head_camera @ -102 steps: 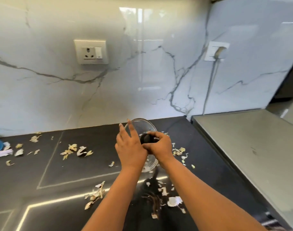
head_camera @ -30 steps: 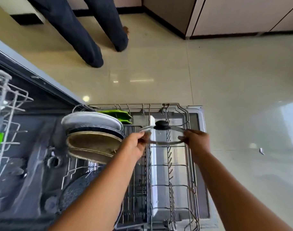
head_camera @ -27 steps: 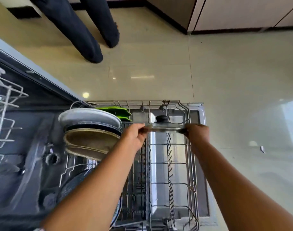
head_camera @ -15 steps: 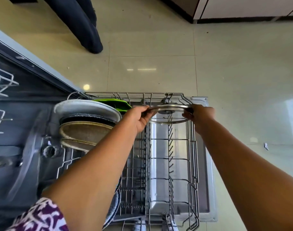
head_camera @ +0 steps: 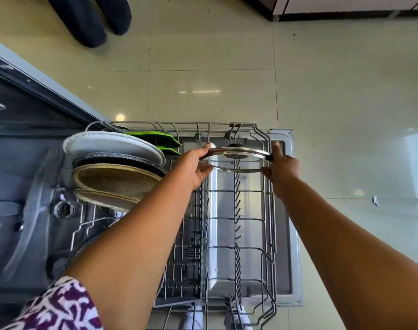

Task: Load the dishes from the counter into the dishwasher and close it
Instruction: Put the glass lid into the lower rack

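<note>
- purple-and-white patterned sleeve sits at the lower left, nearest the camera.
- wire rack is pulled out over the open door, its right half bare tines.
- plates stand on edge in the rack's left side: white, dark, two brownish; green ones just behind.
- left hand grasps the lid at its left rim, thumb on top.
- right hand grasps the right rim.
- lid is glass with a metal rim, held tilted above the rack's far right end, black knob on its far side.
- another person's dark legs stand on the tile floor beyond.
</note>
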